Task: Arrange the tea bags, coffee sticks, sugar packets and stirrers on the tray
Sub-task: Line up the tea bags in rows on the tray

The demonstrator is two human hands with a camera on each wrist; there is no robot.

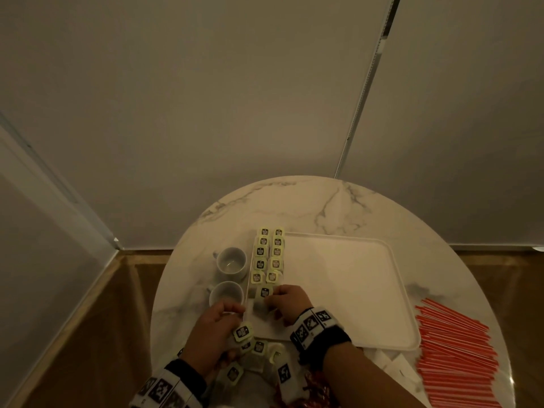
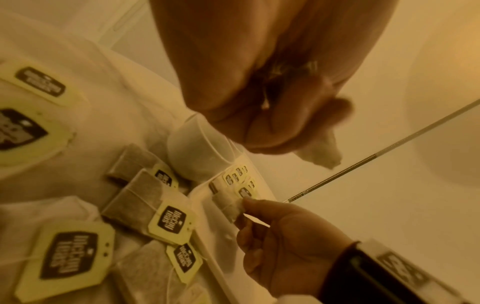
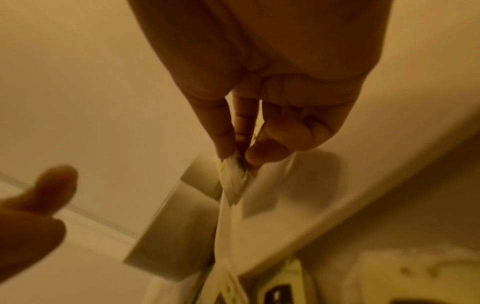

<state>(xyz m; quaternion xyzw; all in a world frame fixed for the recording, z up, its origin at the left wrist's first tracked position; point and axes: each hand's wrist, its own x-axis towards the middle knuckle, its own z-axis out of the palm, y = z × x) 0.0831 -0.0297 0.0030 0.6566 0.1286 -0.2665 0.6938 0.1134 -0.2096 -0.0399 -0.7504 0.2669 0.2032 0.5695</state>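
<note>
Pinched in the right hand (image 1: pixel 290 301), a tea bag (image 1: pixel 260 310) goes low onto the tray (image 1: pixel 350 290), extending the two neat rows (image 1: pixel 268 254) along its left edge. Left hand (image 1: pixel 219 322) curls round another bag, readying it beside the table's loose pile (image 1: pixel 253 357).

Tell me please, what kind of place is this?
Probably a hotel room or lounge tea corner: a round marble-look table holds two white ceramic cups, a white rectangular plastic tray and orange plastic stirrers.

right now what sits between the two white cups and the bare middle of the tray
In the head view, two columns of tea bags lie along the tray's left edge, beside the cups.
</note>
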